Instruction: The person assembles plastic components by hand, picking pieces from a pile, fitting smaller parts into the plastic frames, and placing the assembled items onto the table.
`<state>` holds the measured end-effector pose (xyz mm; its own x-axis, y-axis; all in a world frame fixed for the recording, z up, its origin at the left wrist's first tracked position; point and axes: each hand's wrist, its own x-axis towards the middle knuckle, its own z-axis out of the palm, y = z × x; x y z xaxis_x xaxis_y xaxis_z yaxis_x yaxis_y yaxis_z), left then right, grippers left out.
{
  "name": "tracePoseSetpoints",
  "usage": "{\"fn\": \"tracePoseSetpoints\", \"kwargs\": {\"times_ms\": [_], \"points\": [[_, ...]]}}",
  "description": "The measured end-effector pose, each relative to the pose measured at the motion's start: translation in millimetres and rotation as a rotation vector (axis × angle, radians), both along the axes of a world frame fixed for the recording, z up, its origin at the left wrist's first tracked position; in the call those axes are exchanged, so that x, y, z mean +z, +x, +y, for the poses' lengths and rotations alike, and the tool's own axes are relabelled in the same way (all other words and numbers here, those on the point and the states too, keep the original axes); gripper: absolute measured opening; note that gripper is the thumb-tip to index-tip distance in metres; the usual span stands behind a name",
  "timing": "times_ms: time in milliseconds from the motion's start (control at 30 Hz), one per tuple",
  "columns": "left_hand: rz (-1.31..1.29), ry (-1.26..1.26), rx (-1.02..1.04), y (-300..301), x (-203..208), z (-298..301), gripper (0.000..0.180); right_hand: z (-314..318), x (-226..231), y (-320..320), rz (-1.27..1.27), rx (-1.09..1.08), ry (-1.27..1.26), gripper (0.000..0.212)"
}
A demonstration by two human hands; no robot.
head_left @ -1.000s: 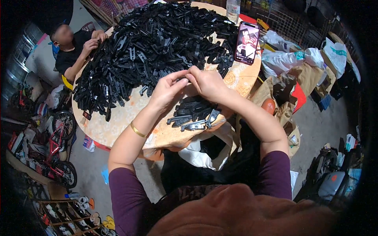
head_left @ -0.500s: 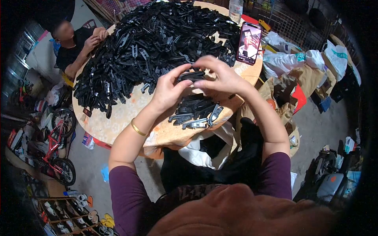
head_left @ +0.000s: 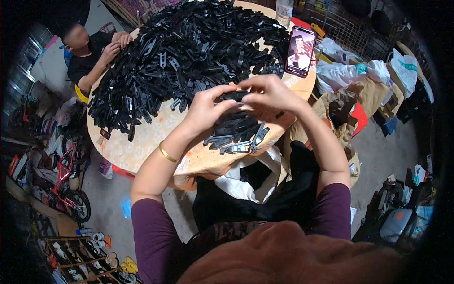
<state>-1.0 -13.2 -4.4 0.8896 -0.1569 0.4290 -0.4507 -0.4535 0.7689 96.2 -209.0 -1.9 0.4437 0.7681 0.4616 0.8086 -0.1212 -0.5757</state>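
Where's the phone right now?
In the head view, the phone is at upper right, by the table's right edge, just right of the heap of black parts and nearer the wearer than the clear bottle.

on worktop (head_left: 137, 146): parts heap (head_left: 189, 52) lay behind near pile (head_left: 236, 131); phone (head_left: 301, 51) sat right of heap; bicycle (head_left: 61, 182), left of worktop.
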Motion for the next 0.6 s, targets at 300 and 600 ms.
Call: {"fn": "tracePoseSetpoints", "kwargs": {"times_ms": [300,600], "points": [[0.327,0.062,-0.069,13,-27,8,0.026,-41,-7,39,-0.233,-0.163,-0.385,0.038],[0.587,-0.352,-0.071,15,-20,7,0.035,5,-25,16,-0.205,-0.07,-0.05,0.015]]}}
